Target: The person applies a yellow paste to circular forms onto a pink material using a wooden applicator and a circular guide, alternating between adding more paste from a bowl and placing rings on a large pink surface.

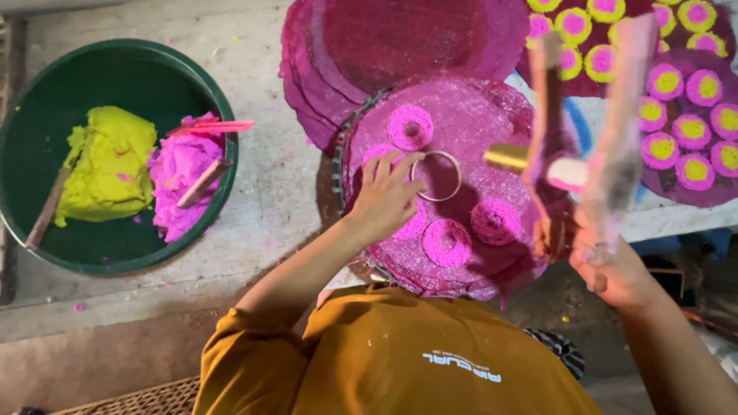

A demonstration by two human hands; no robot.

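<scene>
Magenta paste is coating the round mesh disc (461,138) we are working on; our left hand (388,196) is resting on it with fingers (384,165) spread and lightly curled, the fingertips pinning a thin metal ring (437,176) flat against the disc, touching its left rim rather than gripping it; our right hand (615,273) is closing around the handles of a long tool (592,146) that is blurring above the disc, its brass-coloured tip (507,157) hanging just beside the ring; how tightly those fingers are closing we cannot tell through the blur. Four pink paste rings (410,127) are already sitting on the disc around the metal ring; to do this well we are judging that the ring must be lying flat and apart from its neighbours, held still while the tip is coming over its centre. The disc is lying on a stack of bare magenta discs (400,42) on a rough grey concrete slab (261,200); a green basin (223,138) well to the left is holding yellow paste (108,165), pink paste (181,180) and sticks; finished discs with pink-and-yellow rings (684,100) are lying at the right.
</scene>
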